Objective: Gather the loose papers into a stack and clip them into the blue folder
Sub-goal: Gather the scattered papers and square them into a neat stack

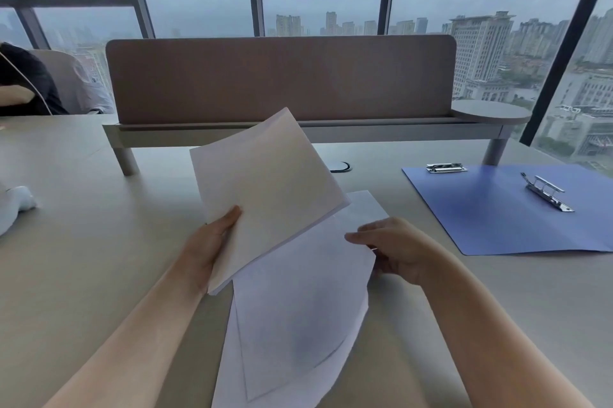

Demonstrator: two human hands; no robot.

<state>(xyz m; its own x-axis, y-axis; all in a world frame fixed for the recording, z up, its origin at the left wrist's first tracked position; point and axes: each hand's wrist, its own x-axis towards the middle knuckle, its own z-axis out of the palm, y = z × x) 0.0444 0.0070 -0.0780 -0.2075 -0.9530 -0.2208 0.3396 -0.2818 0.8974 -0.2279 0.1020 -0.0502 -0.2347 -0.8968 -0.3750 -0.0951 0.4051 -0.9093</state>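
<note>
Across the desk (99, 241) you are gathering: left hand (205, 251) gripping a lifted sheaf (265, 182), right hand (401, 251) pinching loose sheets (298, 308), left of the open, unfilled blue folder (497, 218).

White papers (265, 188) tilt raised above loose sheets (298, 308) on the desk; blue folder (497, 218) lies open, well right.
</note>
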